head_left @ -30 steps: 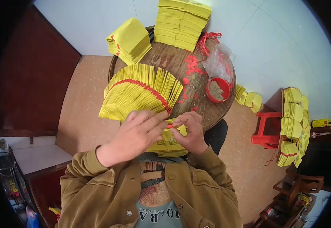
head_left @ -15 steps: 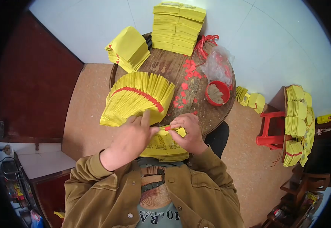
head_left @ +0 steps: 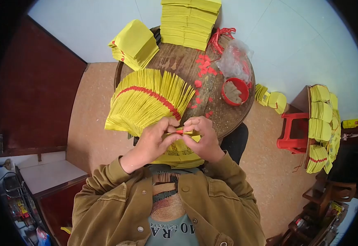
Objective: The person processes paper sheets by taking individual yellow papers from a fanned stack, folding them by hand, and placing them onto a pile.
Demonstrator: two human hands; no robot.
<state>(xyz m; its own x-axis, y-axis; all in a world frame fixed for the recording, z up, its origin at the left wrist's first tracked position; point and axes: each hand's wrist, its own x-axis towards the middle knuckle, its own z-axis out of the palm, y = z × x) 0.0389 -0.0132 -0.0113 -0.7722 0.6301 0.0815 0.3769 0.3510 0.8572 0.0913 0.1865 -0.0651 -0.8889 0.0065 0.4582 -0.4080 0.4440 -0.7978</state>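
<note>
My left hand and my right hand meet in front of my chest. Between them, a folded strip of yellow paper is pinched by the fingertips of both hands, with a small red paper piece at its middle. Right below lies a stack of yellow printed paper, partly hidden by my hands. Just beyond my left hand, a fanned row of folded yellow papers spreads over the round table's near side, its red pieces forming a curved band.
The round wooden table carries loose red paper pieces, a red bowl with a greyish-brown lump, a plastic bag and tall yellow paper stacks. A red stool stands right, beside more yellow bundles.
My left hand has moved right and closed its fingertips on the yellow paper. The red piece now lies between both hands. The view has shifted slightly.
</note>
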